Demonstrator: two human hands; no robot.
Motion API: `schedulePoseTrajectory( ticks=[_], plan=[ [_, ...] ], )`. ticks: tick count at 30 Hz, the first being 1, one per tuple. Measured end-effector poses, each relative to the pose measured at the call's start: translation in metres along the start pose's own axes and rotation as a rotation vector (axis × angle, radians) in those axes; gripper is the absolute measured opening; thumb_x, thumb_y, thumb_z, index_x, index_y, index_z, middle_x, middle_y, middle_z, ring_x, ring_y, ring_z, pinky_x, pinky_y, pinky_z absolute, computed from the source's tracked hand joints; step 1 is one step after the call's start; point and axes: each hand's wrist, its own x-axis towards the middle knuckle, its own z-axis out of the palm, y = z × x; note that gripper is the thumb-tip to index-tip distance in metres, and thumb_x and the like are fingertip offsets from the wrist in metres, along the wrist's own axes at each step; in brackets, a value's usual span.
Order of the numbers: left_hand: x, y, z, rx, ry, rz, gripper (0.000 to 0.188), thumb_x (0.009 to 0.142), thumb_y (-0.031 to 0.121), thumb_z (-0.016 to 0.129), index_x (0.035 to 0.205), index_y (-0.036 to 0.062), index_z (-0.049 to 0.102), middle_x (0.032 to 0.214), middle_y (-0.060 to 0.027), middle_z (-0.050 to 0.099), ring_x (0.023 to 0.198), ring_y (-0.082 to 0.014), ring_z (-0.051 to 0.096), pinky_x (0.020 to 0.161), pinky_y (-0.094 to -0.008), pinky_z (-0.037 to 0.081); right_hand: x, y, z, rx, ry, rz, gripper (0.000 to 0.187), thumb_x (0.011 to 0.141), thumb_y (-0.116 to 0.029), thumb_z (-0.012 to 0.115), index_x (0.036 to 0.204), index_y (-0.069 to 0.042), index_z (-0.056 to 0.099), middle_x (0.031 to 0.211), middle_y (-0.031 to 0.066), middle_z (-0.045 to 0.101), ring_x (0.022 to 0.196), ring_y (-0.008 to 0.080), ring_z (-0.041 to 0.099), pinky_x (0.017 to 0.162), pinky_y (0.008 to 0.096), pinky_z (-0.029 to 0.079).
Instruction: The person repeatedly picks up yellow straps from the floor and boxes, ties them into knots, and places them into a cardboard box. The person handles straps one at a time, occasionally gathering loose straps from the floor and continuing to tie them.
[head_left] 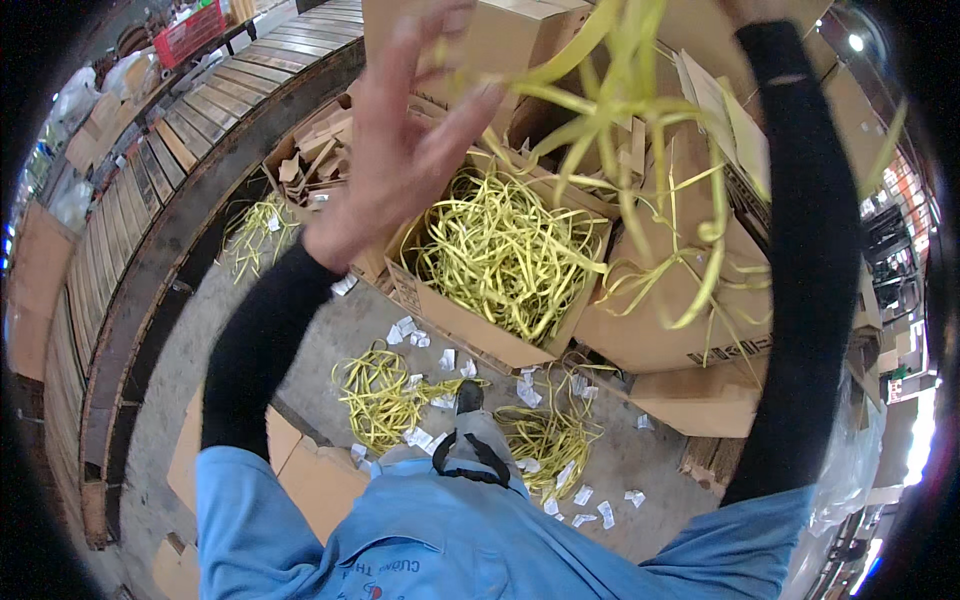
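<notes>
Left hand [400,150] raised close to lens, fingers spread, tips among yellow strapping [610,110]. Right hand off frame top; grip cannot tell. Strands hang above open box of strapping [510,260], centre. Step, by judgement: untangling; next needs a clean drop into box. Loose coils [385,395] and paper scraps [440,360] on near floor; conveyor [150,200] bounds left.

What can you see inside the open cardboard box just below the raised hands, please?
The open cardboard box holds a heap of loose yellow plastic straps, tangled and filling it nearly to the rim. The straps cover the box's bottom, so anything beneath them cannot be seen.
</notes>
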Motion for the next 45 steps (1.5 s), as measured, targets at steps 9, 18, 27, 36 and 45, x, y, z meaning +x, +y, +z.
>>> schedulePoseTrajectory(
  ticks=[9, 18, 27, 36, 45],
  plan=[
    [-0.299, -0.097, 0.11, -0.181, -0.052, -1.617, 0.053, 0.092, 0.005, 0.063, 0.139, -0.0032, 0.039, 0.126, -0.0139, 0.062, 0.101, -0.0173, 0.061, 0.087, -0.0325, 0.05, -0.159, 0.444, 0.231, 0.118, -0.493, 0.755, 0.064, 0.086, -0.031, 0.072, 0.132, 0.005, 0.045, 0.126, 0.0264, 0.051, 0.117, 0.0325, 0.053, 0.098, 0.0478, 0.044],
    [-0.331, -0.103, 0.149, 0.293, -0.439, -0.968, 0.063, 0.08, 0.028, 0.079, 0.123, -0.006, 0.05, 0.15, -0.0283, 0.032, 0.139, -0.0397, 0.033, 0.11, -0.0499, 0.033, -0.374, 0.554, 0.302, -0.5, -0.385, 0.464, 0.095, 0.086, -0.043, 0.067, 0.148, 0.012, 0.02, 0.153, 0.0366, 0.018, 0.145, 0.0494, 0.013, 0.118, 0.0573, 0.013],
    [-0.411, -0.204, 0.256, 0.435, -1.016, -0.537, 0.076, 0.082, 0.076, 0.052, 0.113, 0.0073, 0.061, 0.158, -0.0322, 0.008, 0.147, -0.0511, 0.004, 0.107, -0.0763, 0.004, -0.448, 0.466, 0.207, -0.2, -0.703, 0.379, 0.086, 0.087, -0.035, 0.065, 0.144, 0.016, 0.024, 0.154, 0.0371, 0.01, 0.145, 0.0499, 0.01, 0.119, 0.0551, 0.015],
    [-0.502, -0.299, 0.277, 0.726, -1.379, -0.598, 0.072, 0.087, 0.076, 0.043, 0.127, 0.0188, 0.059, 0.161, -0.0246, -0.007, 0.148, -0.0469, 0.001, 0.11, -0.0752, 0.007, -0.469, 0.511, 0.11, 0.713, 0.259, 1.363, 0.058, 0.099, -0.025, 0.055, 0.143, 0.007, 0.036, 0.142, 0.0235, 0.047, 0.129, 0.0309, 0.049, 0.111, 0.0391, 0.035],
    [-0.532, -0.413, 0.281, 1.12, -1.351, -0.45, 0.062, 0.091, 0.06, 0.054, 0.141, 0.0227, 0.048, 0.163, -0.0186, -0.004, 0.148, -0.046, 0.0, 0.105, -0.0802, 0.008, -0.422, 0.616, 0.326, -0.382, -0.302, 0.636, 0.125, 0.075, -0.08, 0.059, 0.152, 0.005, 0.01, 0.157, 0.0331, 0.006, 0.144, 0.0526, 0.007, 0.114, 0.0678, 0.005]
  ],
)
